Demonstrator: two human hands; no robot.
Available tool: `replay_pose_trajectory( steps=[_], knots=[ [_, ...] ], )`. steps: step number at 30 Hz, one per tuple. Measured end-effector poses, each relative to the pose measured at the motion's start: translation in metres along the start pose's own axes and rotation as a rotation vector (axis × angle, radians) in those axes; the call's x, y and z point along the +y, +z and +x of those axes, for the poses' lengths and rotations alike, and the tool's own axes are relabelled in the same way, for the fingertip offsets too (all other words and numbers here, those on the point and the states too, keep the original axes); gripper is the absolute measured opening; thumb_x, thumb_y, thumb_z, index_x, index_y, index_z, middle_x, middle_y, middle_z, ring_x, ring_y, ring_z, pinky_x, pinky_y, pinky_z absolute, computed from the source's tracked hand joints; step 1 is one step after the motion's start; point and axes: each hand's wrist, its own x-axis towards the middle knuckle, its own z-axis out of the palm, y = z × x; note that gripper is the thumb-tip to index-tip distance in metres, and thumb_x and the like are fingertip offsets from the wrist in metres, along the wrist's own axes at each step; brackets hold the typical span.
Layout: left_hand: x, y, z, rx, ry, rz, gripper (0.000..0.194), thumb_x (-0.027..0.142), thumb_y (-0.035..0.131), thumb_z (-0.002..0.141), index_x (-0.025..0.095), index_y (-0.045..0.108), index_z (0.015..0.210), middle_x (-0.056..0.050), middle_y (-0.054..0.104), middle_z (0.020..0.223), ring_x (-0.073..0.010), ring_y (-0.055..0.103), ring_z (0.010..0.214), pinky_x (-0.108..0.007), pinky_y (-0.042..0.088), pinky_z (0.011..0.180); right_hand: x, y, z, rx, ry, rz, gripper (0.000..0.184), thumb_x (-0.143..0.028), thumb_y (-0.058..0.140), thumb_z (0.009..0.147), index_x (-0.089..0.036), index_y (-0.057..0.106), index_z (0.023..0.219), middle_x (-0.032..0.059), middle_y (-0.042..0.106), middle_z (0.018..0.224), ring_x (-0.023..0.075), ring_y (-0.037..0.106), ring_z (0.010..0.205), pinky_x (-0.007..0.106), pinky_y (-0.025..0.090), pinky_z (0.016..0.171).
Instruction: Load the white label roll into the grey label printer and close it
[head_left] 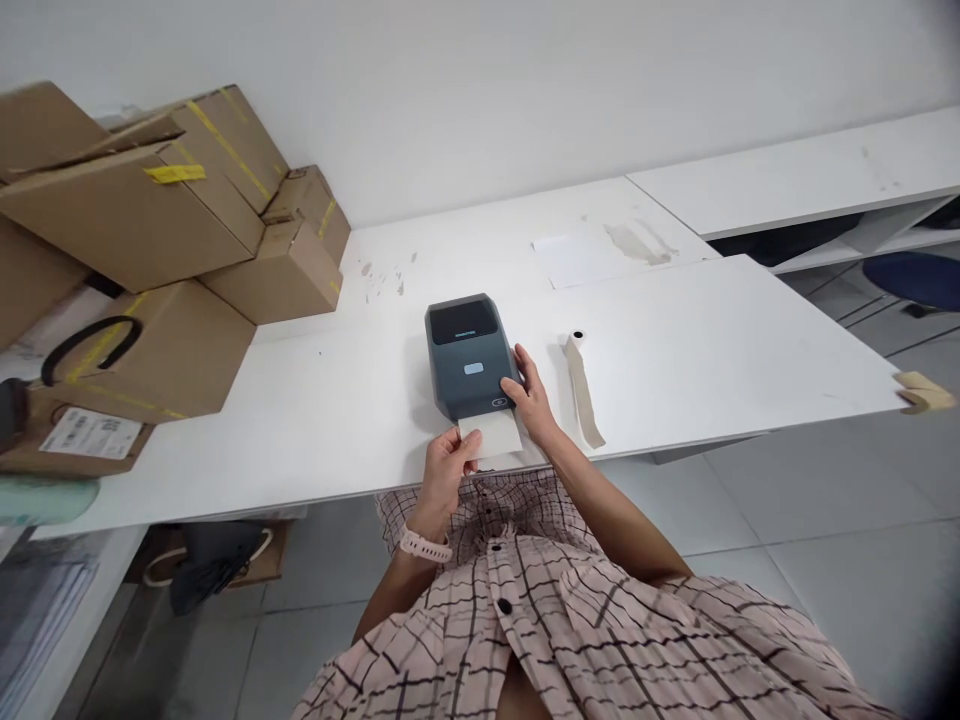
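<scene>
A dark grey-blue label printer (468, 350) stands on the white table, its front turned towards me. Blank pale label paper (491, 436) sticks out of its front slot. My left hand (448, 460) pinches the left edge of that paper between thumb and fingers. At the printer's front right corner, my right hand (531, 398) grips the casing, thumb on top near an oval button and fingers along the side. To the right of it lies a small roll of paper strip (577, 340), with a long beige tail unrolled towards the table's front edge.
Cardboard boxes (135, 220) with yellow tape are piled on the left of the table (352, 400). A white paper sheet (566, 262) lies towards the back. A blue stool (915, 280) stands at the far right, and a torn brown piece (924, 392) hangs on the right table corner.
</scene>
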Motion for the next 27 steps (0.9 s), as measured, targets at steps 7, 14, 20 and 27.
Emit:
replay_pose_trajectory(
  steps=[7,14,20,27],
  knots=[
    [-0.012,-0.018,0.0,0.198,0.111,0.131,0.039,0.057,0.065,0.084,0.019,0.061,0.08,-0.001,0.061,0.071,-0.0131,0.056,0.062,-0.024,0.042,0.053,-0.057,-0.004,0.0,-0.158,-0.589,-0.592,0.052,-0.026,0.049,0.097,-0.03,0.041,0.148,0.0034,0.074,0.12,0.0271,0.046,0.14,0.056,0.021,0.124],
    [0.017,-0.019,0.013,0.343,0.342,0.174,0.057,0.055,0.05,0.096,0.029,0.048,0.147,-0.004,0.04,0.161,-0.0233,0.036,0.149,-0.034,0.036,0.118,-0.059,0.012,-0.001,-0.248,-0.59,-0.733,0.038,-0.029,0.046,0.098,-0.026,0.054,0.135,0.0084,0.072,0.117,0.0293,0.062,0.119,0.057,0.023,0.122],
    [0.033,-0.006,0.027,0.276,0.354,0.14,0.065,0.062,0.044,0.097,0.027,0.045,0.152,-0.003,0.034,0.165,-0.0244,0.029,0.153,-0.037,0.028,0.124,-0.053,-0.01,-0.014,-0.042,-0.321,-0.396,0.057,-0.049,0.054,0.097,-0.032,0.039,0.15,0.0091,0.053,0.15,0.031,0.04,0.145,0.058,0.029,0.121],
    [0.021,-0.008,0.032,0.314,0.385,0.152,0.067,0.063,0.039,0.098,0.026,0.043,0.153,-0.003,0.029,0.167,-0.0225,0.022,0.156,-0.039,0.021,0.126,-0.034,-0.011,-0.03,-0.086,0.002,0.021,0.069,-0.059,0.05,0.098,-0.034,0.025,0.158,0.0082,0.032,0.165,0.0271,0.029,0.153,0.054,0.028,0.123]
  ],
)
